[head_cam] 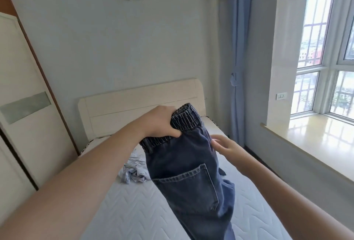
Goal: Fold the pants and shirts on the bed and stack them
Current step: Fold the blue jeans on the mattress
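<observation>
The left hand (160,122) is the grip here: its fingers and thumb are curled round the gathered elastic waistband of the dark blue jeans (188,165), which hang in the air above the bed (134,207). The right hand (227,146) has its fingers spread and relaxed, touching the side of the jeans just below the waistband, without holding them. The risk, I think, is that the heavy denim slides from this one-sided hold, or that the legs hang twisted, so the fold becomes uneven. The denim looks thick and a little stiff, with a stitched back pocket; the waistband is wrinkled. Behind the jeans, on the quilted mattress, a thin pale shirt (134,172) lies crumpled, not yet folded.
</observation>
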A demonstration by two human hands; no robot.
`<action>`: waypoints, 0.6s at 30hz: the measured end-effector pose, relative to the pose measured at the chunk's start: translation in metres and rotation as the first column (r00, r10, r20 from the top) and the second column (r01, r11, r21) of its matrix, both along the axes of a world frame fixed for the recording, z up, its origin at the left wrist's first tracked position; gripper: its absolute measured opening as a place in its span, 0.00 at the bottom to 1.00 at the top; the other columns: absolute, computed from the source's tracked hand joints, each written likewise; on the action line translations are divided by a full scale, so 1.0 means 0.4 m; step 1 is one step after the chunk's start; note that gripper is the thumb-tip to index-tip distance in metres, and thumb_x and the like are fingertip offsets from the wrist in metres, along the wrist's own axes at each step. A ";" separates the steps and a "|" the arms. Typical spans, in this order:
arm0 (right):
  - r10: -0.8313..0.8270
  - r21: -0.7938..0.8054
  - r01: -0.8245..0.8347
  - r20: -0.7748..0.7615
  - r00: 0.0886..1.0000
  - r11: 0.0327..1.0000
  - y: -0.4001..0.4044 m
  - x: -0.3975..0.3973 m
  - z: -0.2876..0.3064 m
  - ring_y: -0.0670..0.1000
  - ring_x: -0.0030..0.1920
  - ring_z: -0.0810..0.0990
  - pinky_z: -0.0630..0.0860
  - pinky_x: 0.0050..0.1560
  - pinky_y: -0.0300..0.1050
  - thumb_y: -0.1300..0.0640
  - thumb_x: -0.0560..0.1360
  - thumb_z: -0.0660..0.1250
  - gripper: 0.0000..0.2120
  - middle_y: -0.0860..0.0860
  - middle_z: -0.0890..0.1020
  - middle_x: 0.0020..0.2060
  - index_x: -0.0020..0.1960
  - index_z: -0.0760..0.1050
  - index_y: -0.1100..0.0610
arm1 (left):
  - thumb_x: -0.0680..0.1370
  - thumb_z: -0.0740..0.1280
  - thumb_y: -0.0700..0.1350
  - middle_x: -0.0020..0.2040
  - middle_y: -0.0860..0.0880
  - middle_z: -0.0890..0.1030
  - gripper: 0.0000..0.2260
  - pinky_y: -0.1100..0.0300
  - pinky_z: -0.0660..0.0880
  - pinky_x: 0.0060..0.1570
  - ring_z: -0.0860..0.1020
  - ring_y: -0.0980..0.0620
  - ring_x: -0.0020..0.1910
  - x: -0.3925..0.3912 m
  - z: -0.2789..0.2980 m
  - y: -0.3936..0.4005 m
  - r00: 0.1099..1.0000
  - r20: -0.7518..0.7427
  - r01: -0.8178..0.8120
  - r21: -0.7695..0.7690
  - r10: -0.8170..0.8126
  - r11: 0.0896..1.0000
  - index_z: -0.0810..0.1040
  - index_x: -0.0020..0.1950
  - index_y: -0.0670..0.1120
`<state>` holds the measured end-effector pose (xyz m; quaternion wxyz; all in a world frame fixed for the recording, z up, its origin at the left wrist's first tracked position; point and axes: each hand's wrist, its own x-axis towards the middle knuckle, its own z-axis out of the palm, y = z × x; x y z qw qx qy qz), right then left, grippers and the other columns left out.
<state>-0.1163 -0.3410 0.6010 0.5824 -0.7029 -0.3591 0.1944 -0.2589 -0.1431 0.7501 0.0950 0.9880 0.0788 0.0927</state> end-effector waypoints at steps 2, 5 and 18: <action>-0.184 -0.200 0.175 -0.026 0.983 0.964 -0.018 0.015 -0.113 0.53 0.59 0.79 0.74 0.63 0.49 0.38 0.78 0.61 0.24 0.52 0.82 0.59 0.64 0.75 0.54 | 0.66 0.75 0.49 0.42 0.56 0.80 0.13 0.61 0.75 0.39 0.78 0.58 0.41 0.000 -0.038 0.000 1.000 -0.021 0.003 -0.025 -0.003 1.000 0.75 0.46 0.54; -0.291 -0.495 0.171 -0.178 0.940 0.852 -0.037 0.002 -0.256 0.59 0.60 0.77 0.70 0.65 0.55 0.34 0.79 0.55 0.32 0.59 0.77 0.64 0.65 0.74 0.61 | 0.66 0.76 0.47 0.43 0.58 0.79 0.15 0.63 0.73 0.38 0.77 0.60 0.42 -0.011 -0.086 0.002 1.000 -0.027 -0.015 -0.064 0.014 0.998 0.72 0.45 0.57; 0.063 0.195 0.146 -0.781 0.622 0.970 0.013 -0.030 -0.504 0.56 0.55 0.83 0.80 0.50 0.46 0.50 0.76 0.70 0.16 0.60 0.83 0.54 0.62 0.79 0.54 | 0.63 0.79 0.45 0.43 0.63 0.81 0.22 0.64 0.70 0.42 0.78 0.67 0.43 -0.081 -0.099 0.041 0.988 0.108 -0.097 -0.157 0.115 0.983 0.74 0.48 0.65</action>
